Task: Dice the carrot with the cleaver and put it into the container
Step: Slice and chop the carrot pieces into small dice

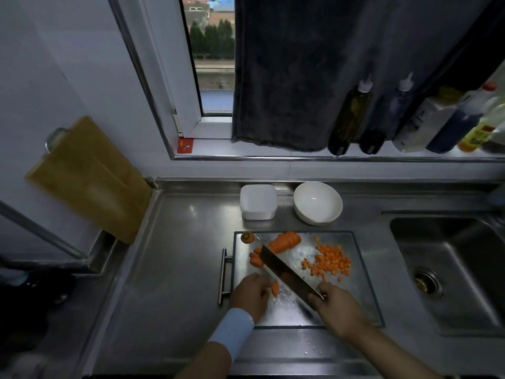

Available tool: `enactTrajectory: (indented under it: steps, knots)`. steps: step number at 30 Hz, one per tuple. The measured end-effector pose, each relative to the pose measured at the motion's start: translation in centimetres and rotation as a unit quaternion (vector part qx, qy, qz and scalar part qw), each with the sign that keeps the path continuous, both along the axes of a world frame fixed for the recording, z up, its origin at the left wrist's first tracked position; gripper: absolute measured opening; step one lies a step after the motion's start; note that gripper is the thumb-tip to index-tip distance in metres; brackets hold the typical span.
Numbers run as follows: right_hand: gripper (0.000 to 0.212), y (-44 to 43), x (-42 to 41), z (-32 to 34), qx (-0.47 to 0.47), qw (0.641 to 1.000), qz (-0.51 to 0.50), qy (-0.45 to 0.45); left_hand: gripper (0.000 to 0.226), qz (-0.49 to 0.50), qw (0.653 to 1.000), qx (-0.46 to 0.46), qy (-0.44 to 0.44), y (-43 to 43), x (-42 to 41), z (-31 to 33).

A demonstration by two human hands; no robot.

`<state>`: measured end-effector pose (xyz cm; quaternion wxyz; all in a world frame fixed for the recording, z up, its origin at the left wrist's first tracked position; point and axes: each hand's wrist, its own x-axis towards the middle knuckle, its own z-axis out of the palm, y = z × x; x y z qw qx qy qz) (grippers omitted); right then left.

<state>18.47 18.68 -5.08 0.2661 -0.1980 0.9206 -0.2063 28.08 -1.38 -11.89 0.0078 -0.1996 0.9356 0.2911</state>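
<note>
On the steel board (363,291) I log: right hand (338,310) closed around cleaver (287,274), left hand (252,294) fingertips pinching carrot piece (275,289) beside the blade.

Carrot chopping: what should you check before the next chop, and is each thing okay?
1. Right hand has a grip on the cleaver: ok.
2. Left hand steadies the carrot piece: ok.
3. Left fingertips clear of the blade: cannot tell.
4. Diced carrot piled away from the cut: ok.
5. Square container empty and ready: ok.
6. Carrot chunk waits uncut: ok.
</note>
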Motion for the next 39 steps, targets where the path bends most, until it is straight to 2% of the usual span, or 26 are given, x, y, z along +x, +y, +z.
enactTrajectory:
  steps: [2,7,15,19,21,25,28,31,34,37,39]
  knots:
    - [0.028,0.4,0.3,-0.2,0.014,1.000,0.000,0.017,0.024,-0.030,0.999,-0.003,0.032,-0.5,0.3,-0.9]
    - [0.035,1.1,1.0,0.1,0.028,0.999,0.005,0.027,0.020,-0.085,0.995,-0.044,0.042,-0.3,-0.2,-1.4]
    - [0.032,1.7,1.1,0.2,0.043,0.998,0.047,0.018,0.012,-0.041,0.990,-0.034,0.127,2.6,-0.2,-2.3]
    - [0.029,1.6,0.7,0.3,0.037,0.996,0.076,0.038,0.012,-0.005,0.991,-0.017,0.130,3.4,-0.1,-2.2]
    - [0.026,1.6,0.7,0.5,0.042,0.991,0.109,0.065,0.013,-0.026,0.988,-0.039,0.147,3.4,-0.3,-2.5]
    - [0.024,1.8,1.3,1.0,0.063,0.979,0.160,0.113,0.031,-0.043,0.988,-0.073,0.132,3.6,-0.5,-2.6]
    - [0.023,1.7,1.9,1.2,0.066,0.979,0.162,0.105,0.008,-0.030,0.985,-0.101,0.138,3.7,-0.2,-2.8]
    - [0.020,1.8,2.2,1.4,0.071,0.981,0.157,0.094,0.023,-0.022,0.985,-0.107,0.132,3.9,0.0,-2.9]
    - [0.013,1.8,2.2,1.7,0.081,0.980,0.160,0.080,0.009,-0.016,0.986,-0.106,0.127,4.0,-0.1,-2.4]
    - [0.007,1.9,2.1,2.2,0.097,0.978,0.170,0.072,0.023,-0.009,0.990,-0.094,0.110,3.9,-0.2,-2.8]
    - [0.010,2.0,2.1,2.4,0.104,0.976,0.175,0.074,0.019,-0.009,0.990,-0.094,0.109,3.9,-0.2,-2.8]
